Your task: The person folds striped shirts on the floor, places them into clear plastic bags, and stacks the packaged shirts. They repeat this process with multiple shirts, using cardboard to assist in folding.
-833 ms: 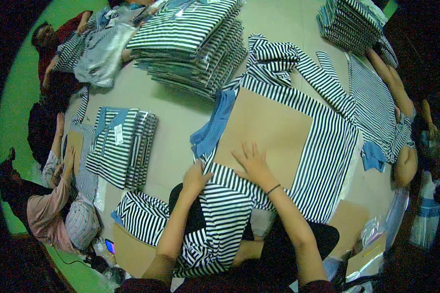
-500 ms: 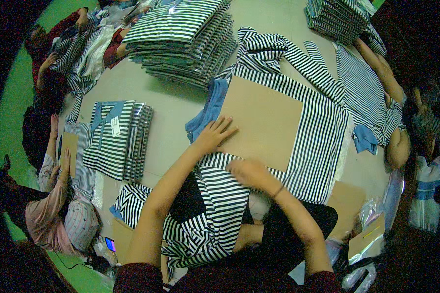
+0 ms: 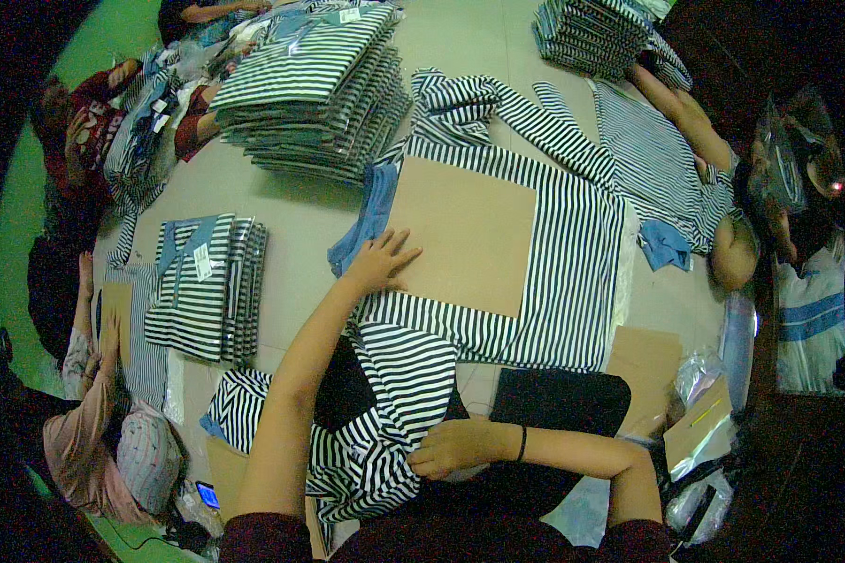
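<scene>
A black-and-white striped shirt (image 3: 577, 281) with a blue denim collar lies spread out in front of me. On it rests a square sheet of brown cardboard (image 3: 465, 235). My left hand (image 3: 382, 261) is flat with fingers spread, pressing the cardboard's left edge beside the collar (image 3: 374, 211). Down by my lap, my right hand (image 3: 455, 448) has its fingers closed on the near striped sleeve (image 3: 406, 366), which hangs toward me in bunched folds. The other sleeve (image 3: 559, 136) stretches away at the far side.
A tall stack of bagged striped shirts (image 3: 310, 103) stands far left, with a smaller stack (image 3: 207, 286) nearer. Cardboard sheets (image 3: 643, 371) and clear plastic bags (image 3: 697, 378) lie at right. Other people work around me; one person's arm (image 3: 681, 117) reaches over another striped shirt (image 3: 648, 150).
My right hand has moved down from the cardboard's near edge to the sleeve by my lap and closed on it. My left hand stays on the cardboard. The whole view has shifted slightly.
</scene>
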`<action>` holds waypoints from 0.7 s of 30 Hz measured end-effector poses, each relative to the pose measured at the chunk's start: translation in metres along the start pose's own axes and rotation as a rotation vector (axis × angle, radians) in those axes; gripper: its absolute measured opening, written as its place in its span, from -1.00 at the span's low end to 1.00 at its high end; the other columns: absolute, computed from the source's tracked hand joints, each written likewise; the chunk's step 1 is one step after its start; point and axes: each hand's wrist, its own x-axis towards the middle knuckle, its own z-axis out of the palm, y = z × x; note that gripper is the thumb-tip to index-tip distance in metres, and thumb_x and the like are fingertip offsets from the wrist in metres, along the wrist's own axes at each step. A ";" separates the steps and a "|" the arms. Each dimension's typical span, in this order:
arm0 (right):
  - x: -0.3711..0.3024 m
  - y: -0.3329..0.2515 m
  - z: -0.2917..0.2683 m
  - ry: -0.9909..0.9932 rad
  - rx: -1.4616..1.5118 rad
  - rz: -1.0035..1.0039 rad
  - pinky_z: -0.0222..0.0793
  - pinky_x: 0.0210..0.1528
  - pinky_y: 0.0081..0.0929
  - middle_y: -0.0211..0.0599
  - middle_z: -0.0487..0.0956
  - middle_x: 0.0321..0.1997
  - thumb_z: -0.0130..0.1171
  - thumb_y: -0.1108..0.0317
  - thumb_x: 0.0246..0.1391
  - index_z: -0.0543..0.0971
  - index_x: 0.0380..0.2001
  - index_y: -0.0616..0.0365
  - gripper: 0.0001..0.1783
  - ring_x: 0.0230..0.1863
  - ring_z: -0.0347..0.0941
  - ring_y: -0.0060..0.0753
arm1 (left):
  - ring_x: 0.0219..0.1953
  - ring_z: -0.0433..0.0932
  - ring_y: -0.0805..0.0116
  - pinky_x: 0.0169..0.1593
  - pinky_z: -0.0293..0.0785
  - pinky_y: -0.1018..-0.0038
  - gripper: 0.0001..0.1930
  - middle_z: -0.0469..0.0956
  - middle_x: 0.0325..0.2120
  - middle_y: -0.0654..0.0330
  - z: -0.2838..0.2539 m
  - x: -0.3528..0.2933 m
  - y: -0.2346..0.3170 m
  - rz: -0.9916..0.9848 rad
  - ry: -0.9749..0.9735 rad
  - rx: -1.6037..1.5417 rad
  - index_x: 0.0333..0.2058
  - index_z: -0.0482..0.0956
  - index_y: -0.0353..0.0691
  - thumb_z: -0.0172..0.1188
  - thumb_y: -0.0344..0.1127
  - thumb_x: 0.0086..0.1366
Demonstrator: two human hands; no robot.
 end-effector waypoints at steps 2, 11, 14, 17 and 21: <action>0.003 0.000 -0.004 -0.048 0.097 0.045 0.31 -0.44 -0.40 -0.29 0.32 -0.41 -0.01 0.26 -0.17 0.29 -0.42 0.13 -0.76 -0.44 0.33 -0.31 | 0.11 0.02 0.01 0.03 0.08 0.14 -0.21 -0.03 0.12 0.10 0.000 -0.001 0.001 0.002 0.032 0.001 0.07 0.09 0.22 0.17 0.09 -0.21; 0.004 -0.003 0.009 -0.128 0.034 0.062 0.33 -0.37 -0.37 -0.19 0.35 -0.43 -0.07 0.37 -0.20 0.33 -0.45 0.21 -0.82 -0.37 0.33 -0.18 | 0.12 0.00 0.06 0.06 0.00 0.14 -0.25 0.02 0.10 0.14 -0.006 0.000 -0.002 0.008 0.004 -0.104 0.03 0.18 0.25 0.24 0.00 -0.25; 0.015 0.005 -0.030 -0.326 0.245 0.146 0.32 -0.42 -0.40 -0.25 0.35 -0.46 -0.06 0.39 -0.21 0.35 -0.51 0.19 -0.87 -0.41 0.33 -0.24 | 0.10 0.02 0.06 0.06 0.00 0.16 -0.26 0.05 0.09 0.15 -0.009 0.001 -0.006 0.039 -0.005 -0.119 0.01 0.21 0.27 0.26 -0.04 -0.26; 0.030 0.028 -0.092 -0.205 0.238 0.069 0.29 -0.45 -0.39 -0.21 0.37 -0.49 0.01 0.29 -0.22 0.38 -0.53 0.24 -0.78 -0.43 0.34 -0.18 | 0.08 0.04 0.07 0.06 0.00 0.17 -0.25 0.08 0.07 0.16 -0.011 0.001 -0.008 0.047 -0.012 -0.152 0.01 0.21 0.28 0.27 -0.07 -0.28; 0.038 0.038 -0.114 -0.243 0.210 0.168 0.30 -0.43 -0.29 -0.09 0.42 -0.53 0.02 0.31 -0.23 0.45 -0.59 0.22 -0.82 -0.46 0.37 -0.12 | 0.07 0.06 0.08 0.05 0.02 0.17 -0.24 0.09 0.06 0.16 -0.011 0.000 -0.007 0.056 0.020 -0.141 0.01 0.21 0.29 0.27 -0.08 -0.29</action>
